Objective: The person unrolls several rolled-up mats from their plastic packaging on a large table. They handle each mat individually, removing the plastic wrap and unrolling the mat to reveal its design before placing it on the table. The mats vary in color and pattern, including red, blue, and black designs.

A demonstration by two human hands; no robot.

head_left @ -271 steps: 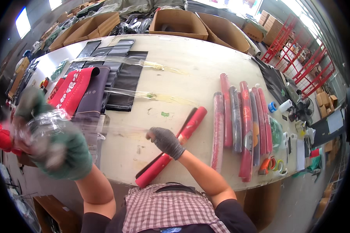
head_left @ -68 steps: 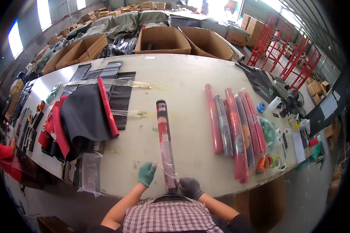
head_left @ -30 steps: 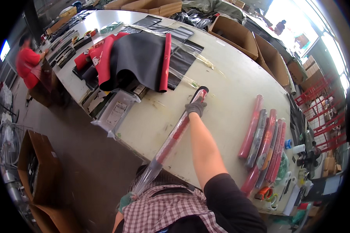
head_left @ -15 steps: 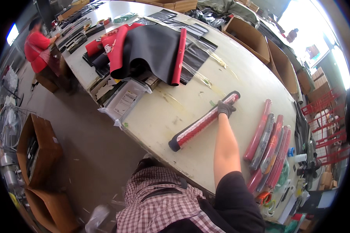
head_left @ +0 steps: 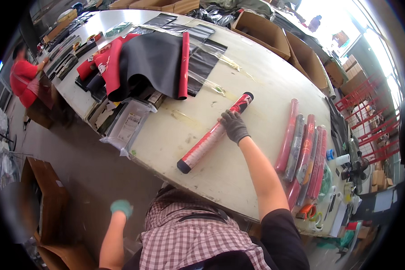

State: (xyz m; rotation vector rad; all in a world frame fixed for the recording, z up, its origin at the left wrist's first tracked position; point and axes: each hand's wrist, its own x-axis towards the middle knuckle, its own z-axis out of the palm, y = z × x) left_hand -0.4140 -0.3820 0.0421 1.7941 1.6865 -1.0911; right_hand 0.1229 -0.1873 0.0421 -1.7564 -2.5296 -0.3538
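Note:
A red and white rolled mat (head_left: pixel 207 143) with dark ends lies slantwise on the table. My right hand (head_left: pixel 234 127), in a dark grey glove, is curled over the upper part of this roll. Off the table's near side, beside my checked apron, hangs my left hand (head_left: pixel 121 208) in a pale green glove. It is apart from any object, and its fingers are too small and blurred to read. Several wrapped rolls (head_left: pixel 306 150), red and dark, lie side by side to the right of my right arm.
A black sheet with red edges (head_left: pixel 155 63) lies loosely unrolled at the far left, behind a plastic-lined tray (head_left: pixel 129 123). Orange-handled scissors (head_left: pixel 306 211) rest near the right edge. Cardboard boxes (head_left: pixel 261 33) line the far side. A person in red (head_left: pixel 24 76) stands at the table's left.
The rolled mat has turned, showing a different part of its pattern. My right hand has moved along it toward its middle. My left hand has come into view at the lower left.

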